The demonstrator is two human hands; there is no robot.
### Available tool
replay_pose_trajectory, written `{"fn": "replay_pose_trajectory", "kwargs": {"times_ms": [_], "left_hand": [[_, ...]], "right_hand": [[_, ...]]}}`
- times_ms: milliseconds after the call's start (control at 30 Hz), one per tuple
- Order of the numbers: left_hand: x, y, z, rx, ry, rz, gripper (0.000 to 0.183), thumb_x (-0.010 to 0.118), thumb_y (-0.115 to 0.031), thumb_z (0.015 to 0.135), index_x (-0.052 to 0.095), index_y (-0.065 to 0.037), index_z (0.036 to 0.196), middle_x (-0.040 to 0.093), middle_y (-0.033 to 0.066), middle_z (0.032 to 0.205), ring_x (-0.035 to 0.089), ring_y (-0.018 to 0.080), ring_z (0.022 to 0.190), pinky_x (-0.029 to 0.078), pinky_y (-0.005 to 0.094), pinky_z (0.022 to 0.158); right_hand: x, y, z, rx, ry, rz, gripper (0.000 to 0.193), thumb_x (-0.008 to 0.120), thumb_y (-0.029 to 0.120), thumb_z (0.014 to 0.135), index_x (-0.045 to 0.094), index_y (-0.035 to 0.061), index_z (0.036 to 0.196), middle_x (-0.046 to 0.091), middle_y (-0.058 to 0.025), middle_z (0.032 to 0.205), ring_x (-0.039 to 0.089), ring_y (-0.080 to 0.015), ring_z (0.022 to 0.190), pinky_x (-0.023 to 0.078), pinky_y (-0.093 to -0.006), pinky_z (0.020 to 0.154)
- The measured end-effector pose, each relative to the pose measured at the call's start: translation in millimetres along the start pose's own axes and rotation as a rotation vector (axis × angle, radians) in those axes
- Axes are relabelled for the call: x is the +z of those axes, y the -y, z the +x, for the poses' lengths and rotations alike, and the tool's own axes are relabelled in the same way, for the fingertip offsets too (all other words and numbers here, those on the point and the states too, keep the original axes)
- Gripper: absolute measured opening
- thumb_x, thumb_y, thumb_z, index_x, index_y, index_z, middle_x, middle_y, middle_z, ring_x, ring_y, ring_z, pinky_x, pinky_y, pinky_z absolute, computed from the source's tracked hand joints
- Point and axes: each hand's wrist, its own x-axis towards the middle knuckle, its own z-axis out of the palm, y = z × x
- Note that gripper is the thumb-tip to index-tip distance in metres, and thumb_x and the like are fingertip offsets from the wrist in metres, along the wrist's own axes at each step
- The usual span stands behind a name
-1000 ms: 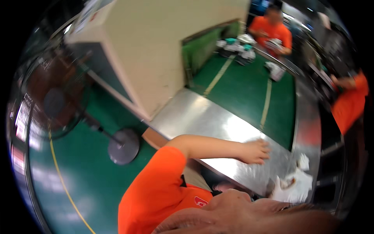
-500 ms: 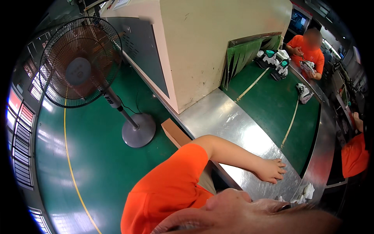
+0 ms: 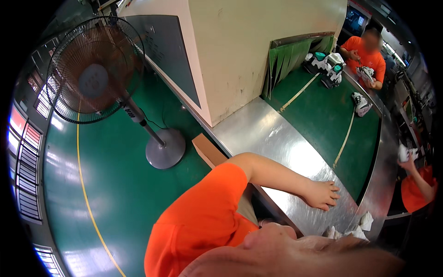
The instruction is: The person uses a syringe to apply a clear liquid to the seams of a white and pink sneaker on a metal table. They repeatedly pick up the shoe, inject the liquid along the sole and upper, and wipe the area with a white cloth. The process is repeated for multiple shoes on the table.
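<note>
My left arm, in an orange sleeve, reaches across from the lower middle to a shiny metal ledge (image 3: pixel 267 134). There my left hand (image 3: pixel 321 194) rests palm down near the ledge's inner edge, its fingers spread and slightly bent, holding nothing that I can see. Just past the fingertips lies the green conveyor belt (image 3: pixel 318 120). Crumpled white paper (image 3: pixel 366 221) lies on the metal close to this hand. My right hand does not show.
Several black-and-white shoes (image 3: pixel 331 76) stand by green strip curtains (image 3: pixel 295 57); a single shoe (image 3: pixel 361 104) sits nearer. Across the belt a co-worker (image 3: pixel 368 57) handles a shoe. Another person's hand (image 3: pixel 408 164) holds a white item. A fan (image 3: pixel 161 147) and cardboard box (image 3: pixel 210 150) stand left.
My left hand stays on the ledge, its fingers shifting slightly. At the far right, another person's hand has come further into view with a white item.
</note>
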Motion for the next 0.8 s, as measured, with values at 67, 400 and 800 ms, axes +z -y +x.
{"fn": "replay_pose_trajectory", "kwargs": {"times_ms": [67, 400, 800], "left_hand": [[-0.5, -0.7, -1.8, -0.003, -0.001, 0.003, 0.047, 0.050, -0.039, 0.100, 0.057, -0.008, 0.134, 0.044, 0.0203, 0.150, 0.031, 0.0442, 0.143, 0.021, 0.0611, 0.116], [-3.4, -1.5, -2.1, 0.046, -0.014, 0.014, 0.045, 0.052, -0.037, 0.099, 0.058, -0.010, 0.134, 0.045, 0.0201, 0.149, 0.033, 0.0428, 0.143, 0.023, 0.0594, 0.115], [-46.8, -10.1, 10.0, 0.042, 0.045, -0.008, 0.041, 0.061, -0.027, 0.095, 0.060, -0.005, 0.129, 0.057, 0.0201, 0.136, 0.046, 0.0448, 0.133, 0.037, 0.0534, 0.111]], "right_hand": [[0.6, 2.2, -1.9, 0.022, 0.009, 0.044, 0.084, 0.083, 0.016, 0.075, 0.041, -0.0035, 0.145, 0.052, -0.0191, 0.141, 0.052, -0.0292, 0.127, 0.041, -0.0376, 0.108], [-3.7, 13.8, -7.3, 0.096, 0.005, 0.051, 0.089, 0.086, 0.012, 0.071, 0.039, -0.0045, 0.145, 0.059, -0.0148, 0.124, 0.060, -0.0226, 0.105, 0.049, -0.0338, 0.094], [-18.7, 31.9, -1.1, 0.132, -0.034, 0.114, 0.095, 0.087, 0.030, 0.060, 0.044, -0.0026, 0.138, 0.063, -0.0123, 0.103, 0.062, -0.0188, 0.075, 0.053, -0.0345, 0.075]]}}
